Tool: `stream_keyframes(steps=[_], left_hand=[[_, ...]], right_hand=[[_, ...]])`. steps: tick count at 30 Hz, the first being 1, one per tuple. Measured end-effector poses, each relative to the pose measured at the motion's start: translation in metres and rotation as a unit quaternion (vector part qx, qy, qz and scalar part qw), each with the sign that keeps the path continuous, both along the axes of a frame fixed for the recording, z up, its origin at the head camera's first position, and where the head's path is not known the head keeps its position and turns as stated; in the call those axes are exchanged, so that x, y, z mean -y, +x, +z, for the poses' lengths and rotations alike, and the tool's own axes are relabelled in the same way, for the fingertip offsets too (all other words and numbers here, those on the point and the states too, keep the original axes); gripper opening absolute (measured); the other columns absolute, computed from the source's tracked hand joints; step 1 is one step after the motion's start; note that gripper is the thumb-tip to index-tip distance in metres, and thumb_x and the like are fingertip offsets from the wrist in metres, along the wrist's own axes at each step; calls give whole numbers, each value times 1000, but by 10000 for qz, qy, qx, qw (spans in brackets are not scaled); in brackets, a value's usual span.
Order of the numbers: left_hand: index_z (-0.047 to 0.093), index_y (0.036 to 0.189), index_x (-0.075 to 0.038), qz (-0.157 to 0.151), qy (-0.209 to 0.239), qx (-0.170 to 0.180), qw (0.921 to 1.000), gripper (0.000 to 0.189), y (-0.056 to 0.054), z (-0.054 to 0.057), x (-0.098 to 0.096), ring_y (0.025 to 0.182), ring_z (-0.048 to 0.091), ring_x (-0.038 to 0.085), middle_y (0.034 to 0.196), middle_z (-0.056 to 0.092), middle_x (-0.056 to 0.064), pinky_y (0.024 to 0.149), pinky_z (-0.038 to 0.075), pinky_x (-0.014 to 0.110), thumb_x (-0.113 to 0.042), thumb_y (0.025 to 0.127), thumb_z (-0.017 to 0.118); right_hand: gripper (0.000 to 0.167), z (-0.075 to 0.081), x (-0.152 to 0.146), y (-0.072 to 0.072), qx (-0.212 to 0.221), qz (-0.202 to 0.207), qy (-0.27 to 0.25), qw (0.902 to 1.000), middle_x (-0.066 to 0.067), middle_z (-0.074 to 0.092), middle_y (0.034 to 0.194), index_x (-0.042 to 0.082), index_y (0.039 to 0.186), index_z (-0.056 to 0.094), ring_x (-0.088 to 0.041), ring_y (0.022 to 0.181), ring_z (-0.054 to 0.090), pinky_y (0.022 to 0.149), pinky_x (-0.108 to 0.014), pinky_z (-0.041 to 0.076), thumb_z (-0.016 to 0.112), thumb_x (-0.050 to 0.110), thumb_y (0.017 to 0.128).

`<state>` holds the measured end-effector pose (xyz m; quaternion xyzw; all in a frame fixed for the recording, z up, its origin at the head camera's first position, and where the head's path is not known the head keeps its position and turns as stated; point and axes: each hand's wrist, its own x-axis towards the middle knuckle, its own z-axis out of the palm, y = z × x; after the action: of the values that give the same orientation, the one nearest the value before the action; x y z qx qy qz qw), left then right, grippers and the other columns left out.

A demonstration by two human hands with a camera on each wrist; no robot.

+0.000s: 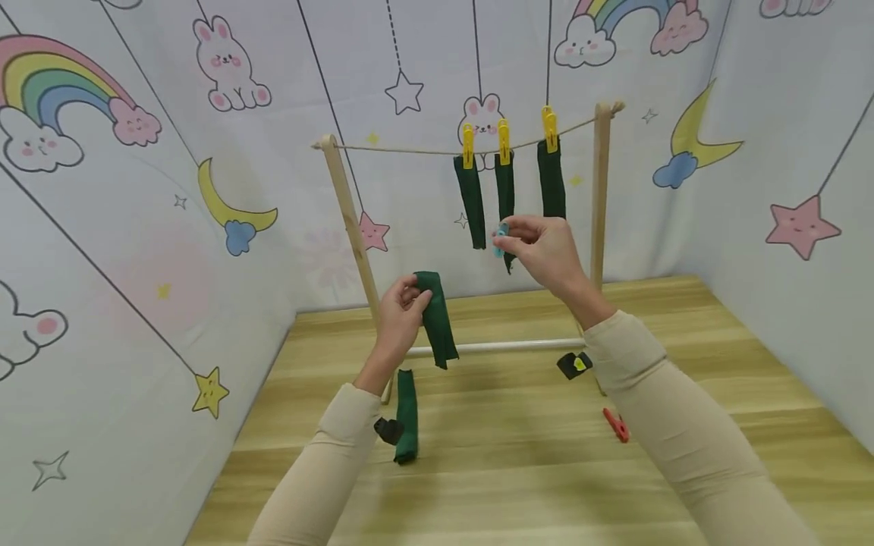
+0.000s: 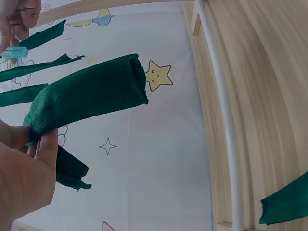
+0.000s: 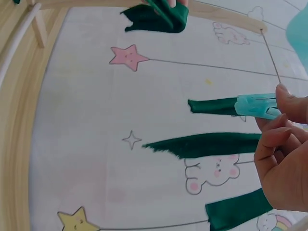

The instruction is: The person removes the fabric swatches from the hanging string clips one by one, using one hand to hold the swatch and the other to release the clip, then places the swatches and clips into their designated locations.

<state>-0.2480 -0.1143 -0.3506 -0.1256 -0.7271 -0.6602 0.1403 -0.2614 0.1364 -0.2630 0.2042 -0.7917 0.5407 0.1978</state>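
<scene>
My left hand (image 1: 403, 311) pinches a folded dark green cloth strip (image 1: 440, 326) near its top, and the strip hangs down in front of the rack. In the left wrist view the strip (image 2: 91, 94) drapes over the fingers with its two ends apart. Higher and to the right, my right hand (image 1: 542, 246) pinches a light blue clothespin (image 3: 255, 106) between thumb and fingers, in front of the hanging strips. Three green strips hang from the cord (image 1: 410, 150), each under a yellow clothespin (image 1: 468, 146). Another green strip (image 1: 407, 417) lies on the table below my left hand.
Two wooden posts (image 1: 601, 189) carry the cord, and a white bar (image 1: 519, 345) joins them low down. A red clothespin (image 1: 617, 425) lies on the wooden table (image 1: 505, 470) at the right. Patterned white cloth walls (image 1: 136, 265) stand around the table.
</scene>
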Motion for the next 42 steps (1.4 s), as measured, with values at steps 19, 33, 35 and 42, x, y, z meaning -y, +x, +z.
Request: stream_keyframes(steps=[19,33,35,42], left_hand=[[44,143,0,-109,134,881,9960,46,21,-44,11,77,65,11,103,60,17,52,52,24,-7,101,60],[44,143,-1,17,-63,1325,9912,44,32,-71,13,77,61,12,113,58,19,53,51,25,-7,102,58],[44,143,-2,-18,-99,1444,9895,44,35,-77,13,73,59,11,111,57,18,52,50,24,-7,102,58],[40,144,3,-166,-74,1599,9870,45,41,-91,13,67,52,12,105,58,18,51,48,28,-4,102,56]], right_hand=[[38,-65,-60,20,1083,-504,1088,9869,-20,72,108,-6,118,69,-31,96,68,77,-36,55,74,23,93],[49,-116,-105,35,1605,-625,1638,9713,-18,71,103,-10,120,66,-30,91,65,72,-36,54,75,29,92],[48,-123,-110,39,1625,-588,1663,9708,-18,71,102,-12,119,66,-31,91,66,74,-38,54,75,26,92],[55,-142,-128,52,1926,-652,1860,9613,-26,69,109,-12,128,59,-38,96,66,73,-45,56,73,27,93]])
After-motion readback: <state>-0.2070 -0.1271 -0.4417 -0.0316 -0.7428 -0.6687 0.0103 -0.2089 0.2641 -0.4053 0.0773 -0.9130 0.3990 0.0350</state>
